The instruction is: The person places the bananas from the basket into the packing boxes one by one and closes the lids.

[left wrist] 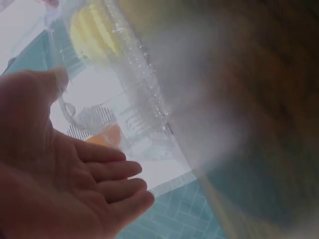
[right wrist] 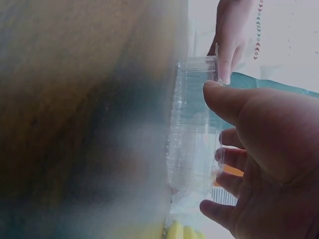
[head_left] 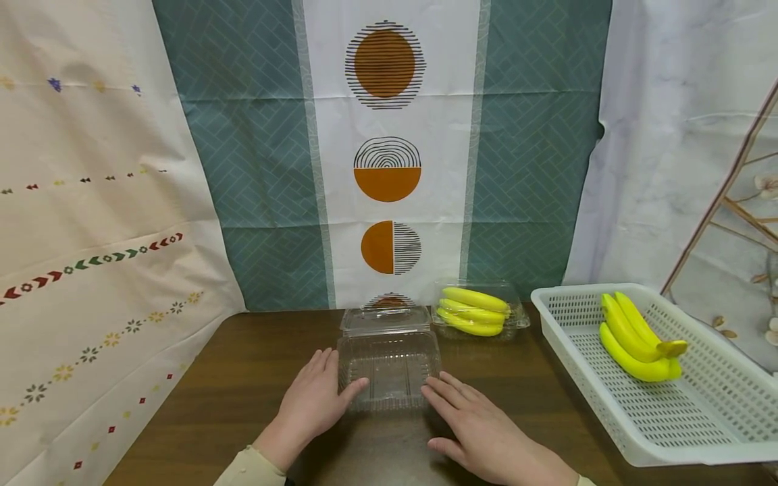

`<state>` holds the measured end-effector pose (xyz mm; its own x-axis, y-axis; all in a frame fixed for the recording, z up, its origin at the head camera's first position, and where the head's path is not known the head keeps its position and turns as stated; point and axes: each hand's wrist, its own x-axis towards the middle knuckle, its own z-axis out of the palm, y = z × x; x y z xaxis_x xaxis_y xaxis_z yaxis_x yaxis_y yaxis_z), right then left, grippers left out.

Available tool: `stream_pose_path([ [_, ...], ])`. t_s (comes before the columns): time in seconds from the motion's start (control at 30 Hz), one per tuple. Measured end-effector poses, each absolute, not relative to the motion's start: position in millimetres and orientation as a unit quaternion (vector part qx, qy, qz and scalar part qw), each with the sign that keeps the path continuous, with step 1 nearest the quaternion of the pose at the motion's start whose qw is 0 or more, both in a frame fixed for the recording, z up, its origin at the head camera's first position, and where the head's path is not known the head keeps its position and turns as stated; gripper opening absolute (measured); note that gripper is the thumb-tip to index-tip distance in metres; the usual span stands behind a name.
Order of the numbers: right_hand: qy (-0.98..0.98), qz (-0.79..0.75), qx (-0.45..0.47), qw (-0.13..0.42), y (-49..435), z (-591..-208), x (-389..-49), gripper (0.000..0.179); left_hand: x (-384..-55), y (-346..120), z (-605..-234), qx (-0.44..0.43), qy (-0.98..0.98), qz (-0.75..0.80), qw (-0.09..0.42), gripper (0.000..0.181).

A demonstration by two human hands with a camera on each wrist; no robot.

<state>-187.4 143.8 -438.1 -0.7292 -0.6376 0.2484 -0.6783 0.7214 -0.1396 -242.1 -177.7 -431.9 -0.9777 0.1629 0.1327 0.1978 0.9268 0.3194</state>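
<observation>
An empty clear plastic clamshell box (head_left: 390,370) lies on the brown table with its lid (head_left: 385,321) folded back behind it. Along its left side is my left hand (head_left: 313,395), fingers straight and thumb spread over the near rim. My right hand (head_left: 483,424) lies at the near right corner, fingers extended, fingertips at the rim. The left wrist view shows that palm (left wrist: 65,174) beside the clear plastic, gripping nothing. In the right wrist view the other hand's fingers (right wrist: 232,158) are spread beside the box wall (right wrist: 192,129); firm contact is hard to tell.
Behind and to the right stands a closed clear box (head_left: 521,316) with several yellow bananas (head_left: 473,312) inside. A white perforated basket (head_left: 586,398) at the right holds a small bunch of bananas (head_left: 635,337). Patterned cloths (head_left: 267,202) hang along the table's back and sides.
</observation>
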Motion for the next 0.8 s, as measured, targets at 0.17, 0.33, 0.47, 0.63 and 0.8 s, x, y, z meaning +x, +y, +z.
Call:
stream_pose_path([
  [0.17, -0.925, 0.114, 0.354, 0.079, 144.4, -436.2, -187.0, 0.073, -241.6, -181.3, -427.7, -0.098, -0.974, -0.202, 0.017, 0.104],
  [0.33, -0.927, 0.120, 0.350, 0.065, 144.6, -433.7, -186.7, 0.073, -240.5, -184.2, -424.7, -0.105, -0.972, -0.209, 0.007, 0.108],
  [0.47, -0.928, 0.119, 0.349, 0.061, 143.8, -432.6, -186.9, 0.074, -238.5, -184.5, -422.6, -0.103, -0.974, -0.201, 0.012, 0.108],
  [0.63, -0.929, 0.118, 0.348, 0.054, 143.6, -431.3, -187.2, 0.074, -237.5, -184.2, -421.7, -0.105, -0.974, -0.199, 0.014, 0.107],
  [0.8, -0.929, 0.117, 0.347, 0.053, 144.7, -428.4, -187.6, 0.074, -238.4, -184.3, -423.5, -0.109, -0.974, -0.197, 0.015, 0.107],
])
